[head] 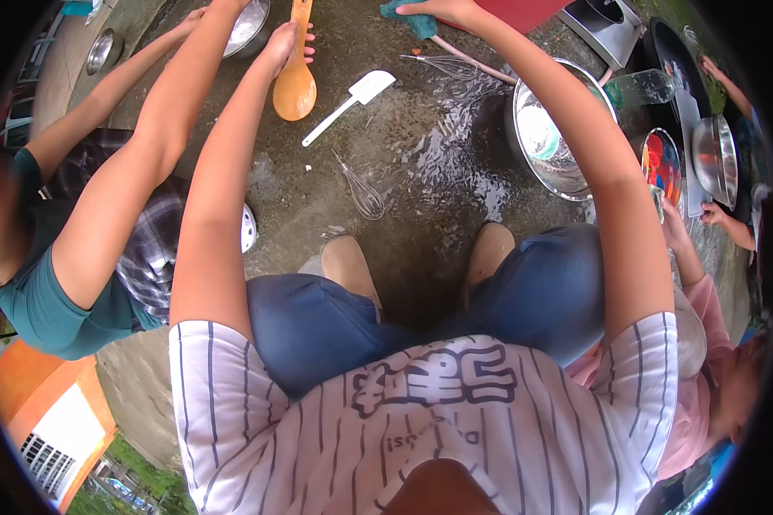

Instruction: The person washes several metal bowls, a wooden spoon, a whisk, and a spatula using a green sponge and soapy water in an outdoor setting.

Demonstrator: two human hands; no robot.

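My left hand (285, 48) grips a wooden spoon (294, 90), its broad bowl pointing down toward me and its handle running out at the top edge. My right hand (439, 9) holds a wet teal cloth or scrubber (415, 22) at the top of the view. Between my arms, a white spatula (368, 88) and a wire whisk (364, 192) lie on the wet concrete ground. A second whisk (449, 65) lies farther off, beside a pale hose (474, 62). Under my right forearm stands a large metal basin (522, 141) with a whitish-green item and water in it.
At left, a co-worker in a teal shirt (51, 302) reaches toward a metal bowl (250, 29). A red tub (512, 11) is at the top. Right hold a plastic bottle (644, 88), black wok (676, 51) and steel pots (715, 161), near other people's hands.
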